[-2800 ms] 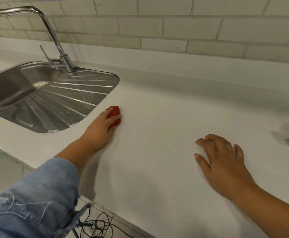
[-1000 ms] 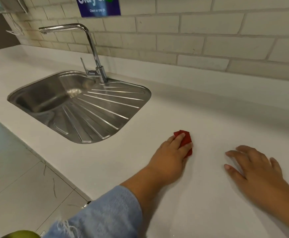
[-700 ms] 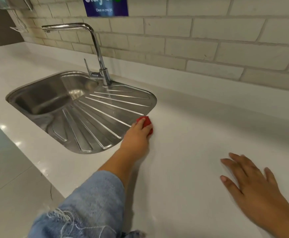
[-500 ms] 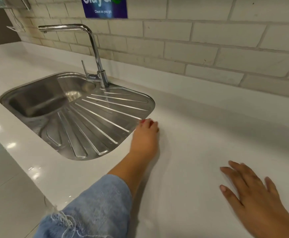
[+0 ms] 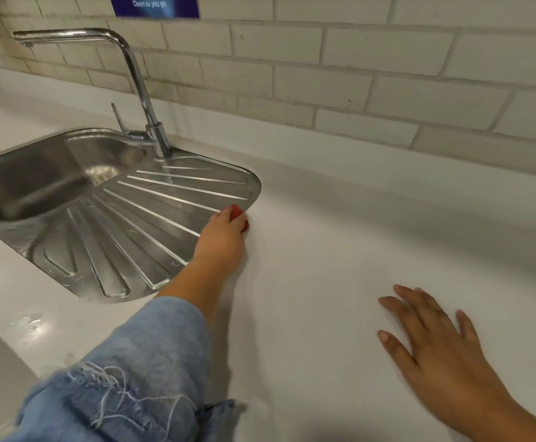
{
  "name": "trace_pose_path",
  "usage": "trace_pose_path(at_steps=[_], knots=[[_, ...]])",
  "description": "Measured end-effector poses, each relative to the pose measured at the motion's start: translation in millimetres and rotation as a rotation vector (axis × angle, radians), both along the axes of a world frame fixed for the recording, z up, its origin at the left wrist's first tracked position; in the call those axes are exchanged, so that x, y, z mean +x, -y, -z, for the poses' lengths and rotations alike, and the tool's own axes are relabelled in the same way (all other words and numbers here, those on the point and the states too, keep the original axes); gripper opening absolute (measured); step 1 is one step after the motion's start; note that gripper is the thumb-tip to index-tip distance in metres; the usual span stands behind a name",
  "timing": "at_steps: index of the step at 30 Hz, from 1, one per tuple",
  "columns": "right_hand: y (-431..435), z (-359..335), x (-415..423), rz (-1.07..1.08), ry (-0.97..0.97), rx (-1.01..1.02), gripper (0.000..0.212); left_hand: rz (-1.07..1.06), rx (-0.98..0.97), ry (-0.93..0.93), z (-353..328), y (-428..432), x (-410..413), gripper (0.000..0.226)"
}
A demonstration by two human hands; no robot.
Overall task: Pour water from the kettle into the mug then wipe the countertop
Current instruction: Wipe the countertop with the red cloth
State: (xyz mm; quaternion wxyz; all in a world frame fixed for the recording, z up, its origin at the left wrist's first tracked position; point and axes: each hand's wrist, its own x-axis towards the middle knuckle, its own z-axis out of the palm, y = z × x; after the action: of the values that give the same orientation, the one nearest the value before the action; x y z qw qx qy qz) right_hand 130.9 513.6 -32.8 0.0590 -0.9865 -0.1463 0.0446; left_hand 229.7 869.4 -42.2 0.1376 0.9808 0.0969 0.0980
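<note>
My left hand (image 5: 220, 239) presses a small red cloth (image 5: 237, 213) onto the white countertop (image 5: 340, 237), right at the right edge of the steel drainboard. Only a corner of the cloth shows past my fingers. My right hand (image 5: 435, 342) lies flat on the countertop at the lower right, fingers spread and holding nothing. Neither the kettle nor the mug is in view.
A steel sink (image 5: 30, 180) with a ribbed drainboard (image 5: 139, 231) fills the left. Its tall tap (image 5: 139, 87) stands at the back. A tiled wall (image 5: 372, 74) runs behind the counter. Water drops (image 5: 32, 323) lie near the front edge.
Over the last second my left hand slid the red cloth left and away from me, from the open counter to the drainboard's edge. My right hand stayed flat.
</note>
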Motion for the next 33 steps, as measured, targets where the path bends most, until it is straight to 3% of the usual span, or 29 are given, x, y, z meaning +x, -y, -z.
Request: trace_pose_path(at_steps=[4,7,11,14,17,19,23,28,31,33], knots=[[-1.6,-0.9,-2.0,0.004,0.014,-0.007,0.065,-0.079,0.013,0.005,-8.0,-9.2,-32.2,0.041],[-1.1,-1.5,-1.9,0.000,0.010,0.015,0.068,-0.034,-0.032,0.138,-28.8,24.2,-68.9,0.037],[-0.6,-0.7,-2.0,-0.007,0.015,0.022,0.071,0.328,-0.077,0.238,-47.8,107.0,-150.0,0.038],[-0.9,-1.6,-1.8,-0.007,0.018,0.025,0.069,0.641,-0.032,0.177,-35.4,154.4,-212.2,0.033],[-0.2,-1.8,-2.1,-0.015,0.018,0.023,0.063,0.730,0.195,-0.013,-25.7,163.0,-250.5,0.037],[0.6,-1.1,-2.7,-0.017,0.017,0.012,0.060,0.740,0.208,-0.024,-23.3,150.9,-263.1,0.035],[0.9,-1.5,-3.7,-0.025,0.022,0.014,0.059,0.637,0.013,0.057,-20.2,98.0,-273.2,0.037],[-0.3,-3.3,-4.7,-0.020,0.032,0.007,0.058,0.279,-0.042,-0.059,-17.9,-5.6,-268.4,0.045],[-0.7,-4.2,-5.1,-0.018,0.026,0.004,0.057,0.238,0.002,-0.062,-15.0,-52.9,-247.4,0.050],[-1.4,-4.8,-5.4,-0.017,0.029,0.005,0.057,0.151,0.024,-0.060,-14.6,-82.0,-226.1,0.041]])
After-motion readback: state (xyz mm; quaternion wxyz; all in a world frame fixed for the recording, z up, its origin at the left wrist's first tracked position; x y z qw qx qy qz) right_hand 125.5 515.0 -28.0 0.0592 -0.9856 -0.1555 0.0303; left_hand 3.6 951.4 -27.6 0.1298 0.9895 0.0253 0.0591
